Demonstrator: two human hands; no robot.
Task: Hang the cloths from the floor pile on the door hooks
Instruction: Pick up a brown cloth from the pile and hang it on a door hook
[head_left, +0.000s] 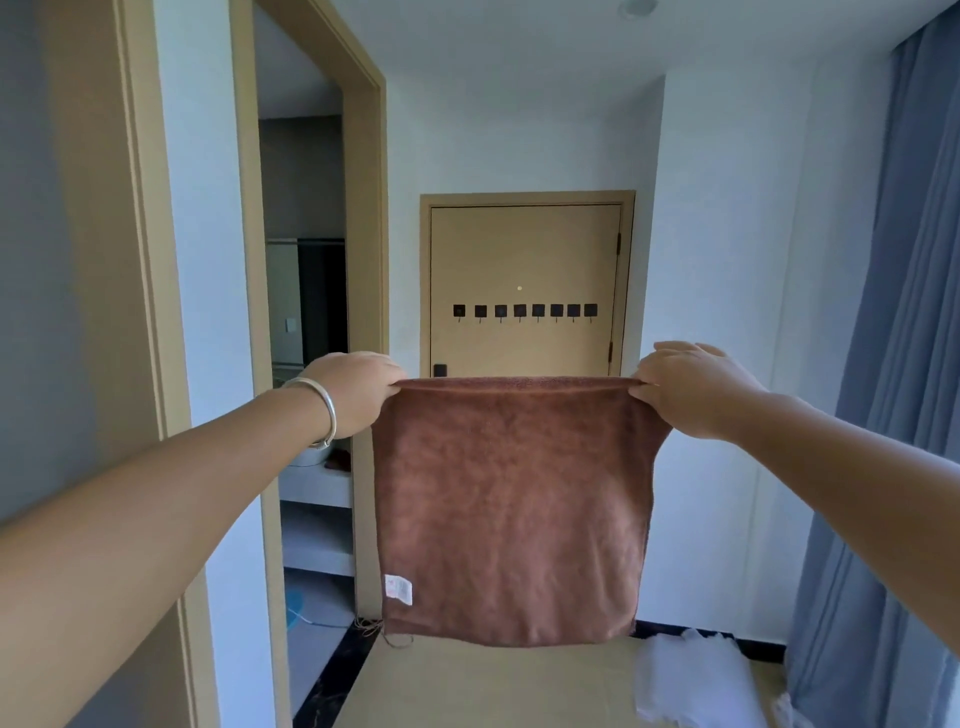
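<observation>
Two hands hold one brown microfibre cloth (511, 512) spread out at the middle of the frame. The left hand (358, 392) pinches the cloth's upper left corner, its wrist wearing a silver bangle (324, 408); the right hand (691, 389) pinches the upper right corner, fingers curled over the hem. Between them the top edge is pulled fairly taut, and the cloth hangs flat, with a white care label (398, 590) near its lower left corner and loose threads trailing below it.

Beyond the cloth, at the centre of the frame, stands the closed tan door (524, 249). Across it runs a row of eight dark square hooks (524, 310), and every one appears bare. No cloth hangs there yet, so by the look of it none of the hanging is done; this brown one seems to be the first, lifted but well apart from the hooks.

At the lower right of the frame a heap of white cloths (685, 675) lies on the floor, beside the blue-grey curtain (904, 364) on the right edge. That pile is still to go up. An open doorway (311, 312) on the left shows shelves inside.
</observation>
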